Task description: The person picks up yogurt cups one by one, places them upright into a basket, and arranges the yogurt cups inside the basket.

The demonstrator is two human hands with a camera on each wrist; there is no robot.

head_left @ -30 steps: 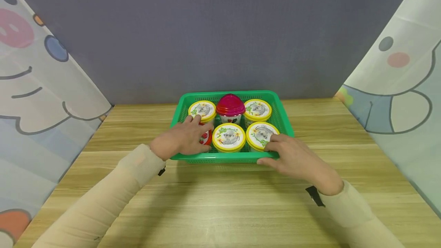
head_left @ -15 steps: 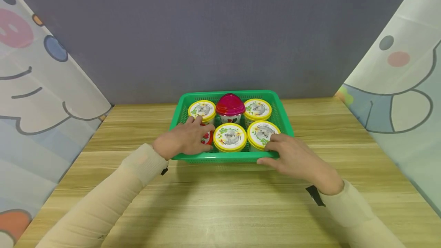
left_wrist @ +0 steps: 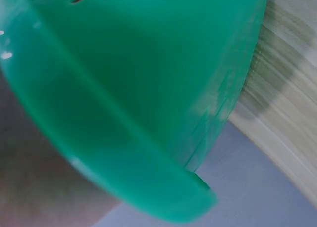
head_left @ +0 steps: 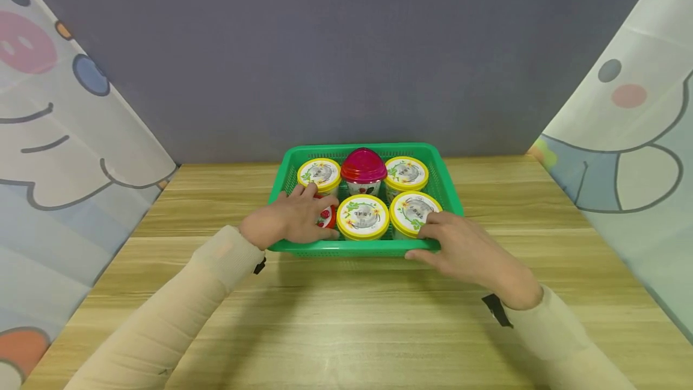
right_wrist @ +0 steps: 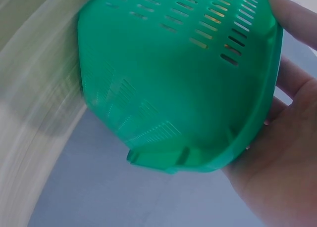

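Note:
A green plastic basket (head_left: 357,248) holds several lidded tubs in two rows. My left hand (head_left: 289,216) reaches over its front left corner, fingers curled over a red-lidded tub (head_left: 326,216) with strawberry pictures, most of which it hides. At the front right corner my right hand (head_left: 471,251) grips the basket rim, thumb on the outer front wall and fingers inside, against a yellow-lidded tub (head_left: 414,212). Between the hands sits another yellow-lidded tub (head_left: 363,215). In the right wrist view, the thumb (right_wrist: 297,19) presses the rim from outside.
In the back row, a cup with a domed magenta lid (head_left: 364,166) stands between two yellow-lidded tubs. The wooden table (head_left: 325,324) meets a grey wall (head_left: 346,59) just behind the basket. Cartoon-printed curtains (head_left: 622,113) hang at both sides.
My left hand has shifted slightly right with the red-lidded tub, and the front middle tub has moved a little right too. My right hand has stayed on the rim.

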